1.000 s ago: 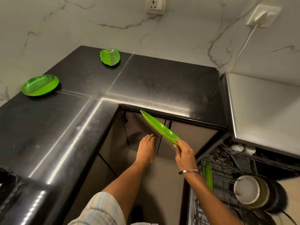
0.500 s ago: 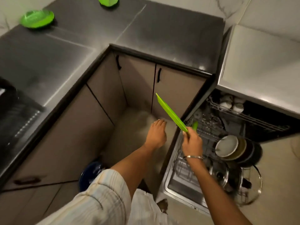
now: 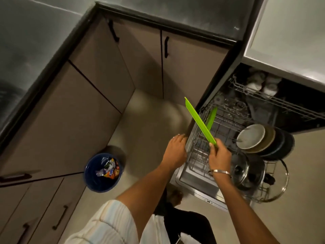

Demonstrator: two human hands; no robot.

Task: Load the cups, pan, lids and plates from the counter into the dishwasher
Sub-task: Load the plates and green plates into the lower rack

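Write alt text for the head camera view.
A right hand holds a flat green plastic plate edge-up over the dishwasher's open lower wire rack, beside another green plate already racked; the left hand rests at the rack's edge.

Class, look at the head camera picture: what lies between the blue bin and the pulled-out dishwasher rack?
In the head view, the person's left hand and forearm cross bare floor between the blue bin and the rack; the hand rests at the rack's edge.

A flat bright-green plastic plate (image 3: 199, 120) is held edge-on, tilted, above the lower dishwasher rack (image 3: 198, 156), just beside a second green plate (image 3: 211, 118) standing there.
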